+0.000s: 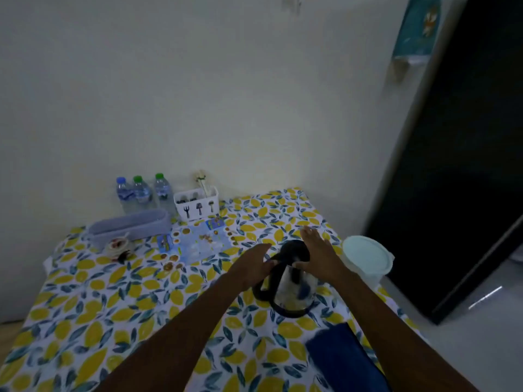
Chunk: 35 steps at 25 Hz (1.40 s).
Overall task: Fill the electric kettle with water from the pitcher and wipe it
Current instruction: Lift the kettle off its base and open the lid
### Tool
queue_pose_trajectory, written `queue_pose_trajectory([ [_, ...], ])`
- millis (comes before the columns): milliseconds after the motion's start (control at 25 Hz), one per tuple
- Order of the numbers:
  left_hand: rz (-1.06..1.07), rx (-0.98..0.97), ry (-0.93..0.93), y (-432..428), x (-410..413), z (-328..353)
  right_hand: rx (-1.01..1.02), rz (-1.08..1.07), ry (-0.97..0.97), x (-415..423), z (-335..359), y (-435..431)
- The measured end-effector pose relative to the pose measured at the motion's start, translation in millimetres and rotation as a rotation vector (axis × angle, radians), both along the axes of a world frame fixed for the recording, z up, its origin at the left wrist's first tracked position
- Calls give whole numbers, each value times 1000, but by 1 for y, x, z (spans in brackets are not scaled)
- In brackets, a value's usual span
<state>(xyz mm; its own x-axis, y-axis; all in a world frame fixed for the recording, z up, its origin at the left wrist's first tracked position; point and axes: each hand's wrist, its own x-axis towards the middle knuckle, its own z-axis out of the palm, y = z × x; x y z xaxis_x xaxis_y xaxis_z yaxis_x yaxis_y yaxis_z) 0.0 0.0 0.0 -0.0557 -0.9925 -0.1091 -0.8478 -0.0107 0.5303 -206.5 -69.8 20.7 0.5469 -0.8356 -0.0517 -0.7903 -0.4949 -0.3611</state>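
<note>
Head view: the glass electric kettle point(294, 287) stands upright on the lemon-print desk point(113, 321), toward its right side, black lid point(294, 250) on top and black handle point(264, 281) facing left. Left hand point(250, 265) is at the top of the handle, fingers loosely curled toward the lid hinge; whether it actually grips is unclear, the frame is blurred there. Right hand point(318, 254) lies open and flat, fingers spread, over the right part of the lid and holds nothing.

White lidded pitcher point(366, 258) sits just right of the kettle, near the desk edge. Folded blue cloth point(339, 357) lies in front of the kettle, nearer the person.

Judgement: the step in hand looks like opening the lid; no water is poured yet.

Risks from here:
- Kettle looks empty, so light. A push on the lid without a firm hold on the handle could tip or slide it on the tablecloth.
- Pitcher is close to the right forearm and to the desk edge; a careless reach could knock it off onto the floor.
- Pouring from a wide pitcher into the kettle mouth could spill onto the cloth and the base contacts.
- Dim light makes the fill level in clear glass hard to read, so overfill is possible.
</note>
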Motion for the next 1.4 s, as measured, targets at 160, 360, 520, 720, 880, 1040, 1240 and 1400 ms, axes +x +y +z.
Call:
queue_pose_trajectory([
  [160, 135, 6, 183, -6, -30, -37, 38, 57, -132, -11, -48, 1],
  [360, 282, -116, 259, -15, -38, -60, 1, 19, -360, -18, -83, -7],
  [520, 352, -156, 296, -15, -39, -69, 4, 34, -400, -16, -90, -9],
  [720, 472, -131, 473, -5, -48, -56, 19, 28, -432, -14, -78, -4],
  [880, 497, -174, 516, 37, -32, -37, -15, 118, -410, -15, -67, 22],
  [1040, 552, -135, 522, 102, 6, -35, 6, 179, -307, -2, -76, 55],
  [1240, 574, -81, 484, 172, 43, -42, 71, 311, -208, 32, -95, 101],
  [1400, 576, -71, 478, 208, 72, -46, 141, 354, -146, 63, -103, 131],
])
